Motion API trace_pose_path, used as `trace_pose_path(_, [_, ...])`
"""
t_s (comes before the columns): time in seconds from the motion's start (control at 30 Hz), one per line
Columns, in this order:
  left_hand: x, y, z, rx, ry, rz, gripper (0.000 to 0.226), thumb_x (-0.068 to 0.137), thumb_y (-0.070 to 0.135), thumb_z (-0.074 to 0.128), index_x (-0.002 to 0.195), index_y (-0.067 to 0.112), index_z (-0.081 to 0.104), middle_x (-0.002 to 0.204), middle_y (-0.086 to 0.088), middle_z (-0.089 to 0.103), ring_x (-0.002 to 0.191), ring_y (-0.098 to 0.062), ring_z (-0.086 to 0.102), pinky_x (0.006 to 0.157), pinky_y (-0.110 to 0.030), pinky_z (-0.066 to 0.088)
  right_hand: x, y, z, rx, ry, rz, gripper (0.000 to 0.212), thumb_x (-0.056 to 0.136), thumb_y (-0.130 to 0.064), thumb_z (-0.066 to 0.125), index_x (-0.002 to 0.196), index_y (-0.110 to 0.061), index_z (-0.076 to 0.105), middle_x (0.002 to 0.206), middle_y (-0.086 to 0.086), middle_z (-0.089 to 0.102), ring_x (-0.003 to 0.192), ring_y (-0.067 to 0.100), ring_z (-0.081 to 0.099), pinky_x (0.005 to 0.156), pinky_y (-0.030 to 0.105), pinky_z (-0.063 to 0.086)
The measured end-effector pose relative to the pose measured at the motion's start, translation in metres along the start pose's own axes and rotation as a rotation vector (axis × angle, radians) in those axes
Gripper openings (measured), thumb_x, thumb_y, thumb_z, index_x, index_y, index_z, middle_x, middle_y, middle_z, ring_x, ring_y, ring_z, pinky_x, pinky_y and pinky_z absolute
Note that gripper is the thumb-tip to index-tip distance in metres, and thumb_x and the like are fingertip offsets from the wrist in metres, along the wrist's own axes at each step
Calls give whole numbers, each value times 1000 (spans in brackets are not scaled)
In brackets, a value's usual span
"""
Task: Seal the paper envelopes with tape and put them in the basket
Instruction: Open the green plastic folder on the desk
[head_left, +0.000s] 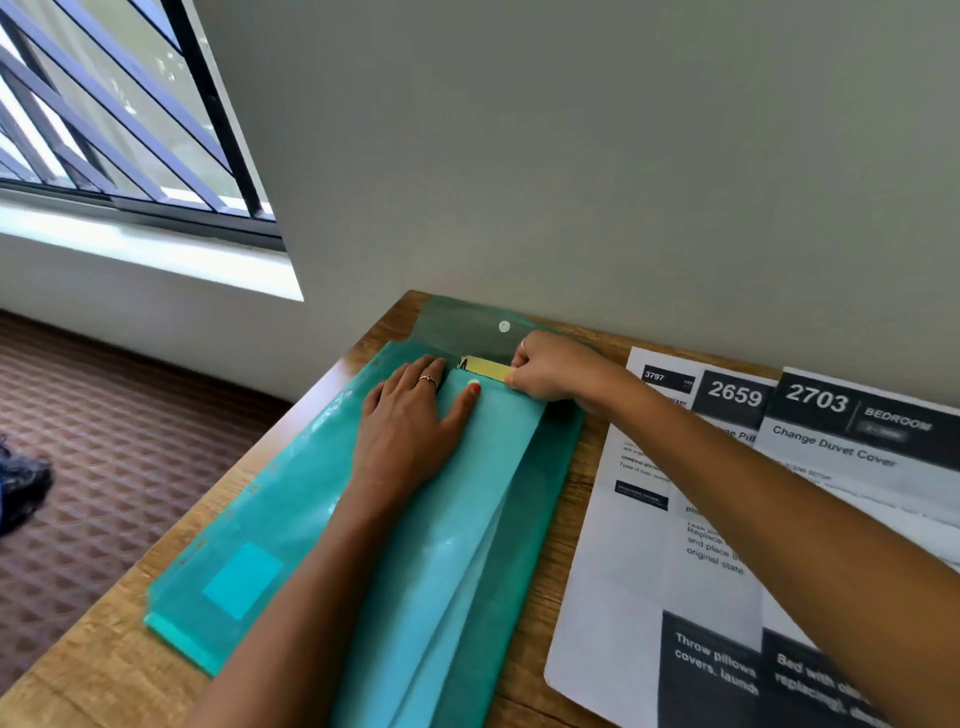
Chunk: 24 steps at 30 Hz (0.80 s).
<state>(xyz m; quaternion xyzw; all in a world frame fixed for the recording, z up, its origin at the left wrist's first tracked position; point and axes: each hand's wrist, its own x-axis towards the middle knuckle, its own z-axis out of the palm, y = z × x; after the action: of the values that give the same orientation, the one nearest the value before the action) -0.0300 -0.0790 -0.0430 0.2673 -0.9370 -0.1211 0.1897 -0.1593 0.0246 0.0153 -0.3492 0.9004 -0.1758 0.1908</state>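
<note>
Head view, left hand (402, 423) flat, fingers straight, pressing translucent teal plastic snap-button folder (467, 519) on wooden table (93, 670), right hand (545, 371) curled, pinching yellow paper envelope (488, 370) mostly hidden in folder mouth, printed white sheets (727, 519) partly under forearm, legible "2659", "2703 BEDROOM", "Change Duvet Cover"

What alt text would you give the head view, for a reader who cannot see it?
A person's left hand presses flat on a stack of green plastic folders on a wooden table, while the right hand pinches a yellow paper sticking out of the top folder's open mouth. Printed sheets lie to the right, against a grey wall.
</note>
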Motion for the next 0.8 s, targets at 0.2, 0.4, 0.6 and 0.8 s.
trace_pose_path(0.2, [-2, -12, 1, 38, 8, 14, 59, 94, 56, 30, 143, 22, 37, 150, 3, 35, 138, -15, 28, 112, -33, 18, 12, -5, 3, 33, 17, -24, 26, 86, -17, 62, 110, -6, 64, 109, 8, 63, 98, 24, 58, 76, 29, 46])
trace_pose_path(0.4, [-3, -6, -2, 69, -46, 10, 59, 96, 55, 25, 145, 24, 32, 153, 5, 30, 141, -15, 22, 113, -37, 15, 4, -11, -8, 183, -85, 120, 47, 82, -19, 71, 126, -6, 58, 131, 12, 55, 116, 29, 51, 92, 35, 43])
trace_pose_path(0.6, [-4, -7, -3, 37, -99, 2, 68, 94, 61, 17, 149, 22, 19, 157, 4, 17, 143, -14, 14, 115, -38, 11, -13, -34, -4, 69, 124, 158, 39, 84, -20, 70, 115, 2, 62, 102, 9, 59, 90, 21, 55, 70, 26, 39])
trace_pose_path(0.8, [-6, -6, -5, -55, -16, -37, 70, 93, 61, 21, 147, 18, 23, 154, 0, 24, 142, -16, 16, 116, -40, 11, -16, -41, -4, 181, 304, 173, 17, 80, -11, 70, 94, -4, 61, 88, 8, 54, 82, 21, 53, 66, 27, 41])
